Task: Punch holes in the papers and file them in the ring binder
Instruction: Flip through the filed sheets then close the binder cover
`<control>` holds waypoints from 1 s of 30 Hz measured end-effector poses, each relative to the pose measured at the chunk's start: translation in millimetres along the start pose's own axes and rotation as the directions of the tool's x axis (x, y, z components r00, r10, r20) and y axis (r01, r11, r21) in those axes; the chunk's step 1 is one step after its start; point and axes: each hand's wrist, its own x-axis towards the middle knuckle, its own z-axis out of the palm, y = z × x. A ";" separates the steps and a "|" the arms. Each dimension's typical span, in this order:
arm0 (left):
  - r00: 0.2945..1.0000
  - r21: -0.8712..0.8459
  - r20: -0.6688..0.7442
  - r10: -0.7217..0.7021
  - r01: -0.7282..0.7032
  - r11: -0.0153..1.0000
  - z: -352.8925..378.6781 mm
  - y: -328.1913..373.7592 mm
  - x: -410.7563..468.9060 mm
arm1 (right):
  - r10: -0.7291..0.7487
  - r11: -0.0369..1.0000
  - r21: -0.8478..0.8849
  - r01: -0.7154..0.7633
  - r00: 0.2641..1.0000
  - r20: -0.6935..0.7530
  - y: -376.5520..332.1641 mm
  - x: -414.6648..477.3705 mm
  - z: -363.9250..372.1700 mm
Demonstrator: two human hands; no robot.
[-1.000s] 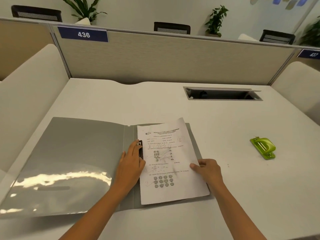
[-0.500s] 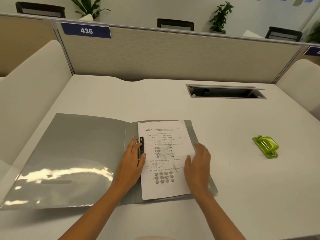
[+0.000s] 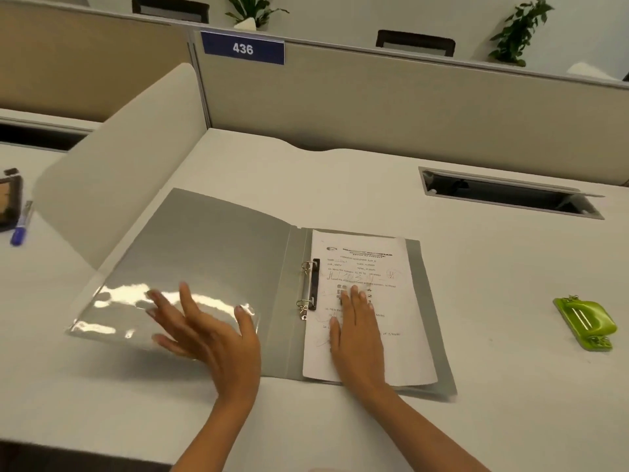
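Note:
A grey ring binder [image 3: 218, 257] lies open on the white desk, its metal rings [image 3: 308, 290] at the spine. A printed worksheet paper [image 3: 391, 301] rests on the binder's right half beside the rings. My right hand [image 3: 355, 335] lies flat on that paper with the fingers together. My left hand [image 3: 207, 332] hovers over the glossy left cover near its front edge, fingers spread and blurred, holding nothing. A green hole punch [image 3: 587, 323] sits on the desk far to the right, apart from both hands.
A beige partition [image 3: 391, 107] with a blue "436" sign [image 3: 242, 48] backs the desk. A cable slot [image 3: 507, 194] is open at the back right. A curved white side divider [image 3: 119, 165] stands left; beyond it lie a blue pen [image 3: 21, 226] and a dark object [image 3: 8, 202].
My left hand left the rings and moved left over the open cover. My right hand slid left onto the middle of the paper. The view shifted left.

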 end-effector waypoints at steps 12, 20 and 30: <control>0.595 -0.804 0.307 -0.743 0.580 0.132 -29.1 -26.6 20.4 | -0.019 1.000 -0.011 0.018 0.999 -0.027 -0.3 -0.7 0.0; 0.618 -0.832 0.514 -0.594 0.527 -0.171 -34.8 -22.6 19.4 | -0.008 0.991 0.131 0.009 1.000 -0.010 4.6 -3.9 -2.7; 0.574 -0.574 0.815 -0.082 0.779 -0.251 -33.5 -19.2 40.7 | 0.070 0.918 0.394 -0.041 0.996 -0.060 3.5 -7.9 -14.7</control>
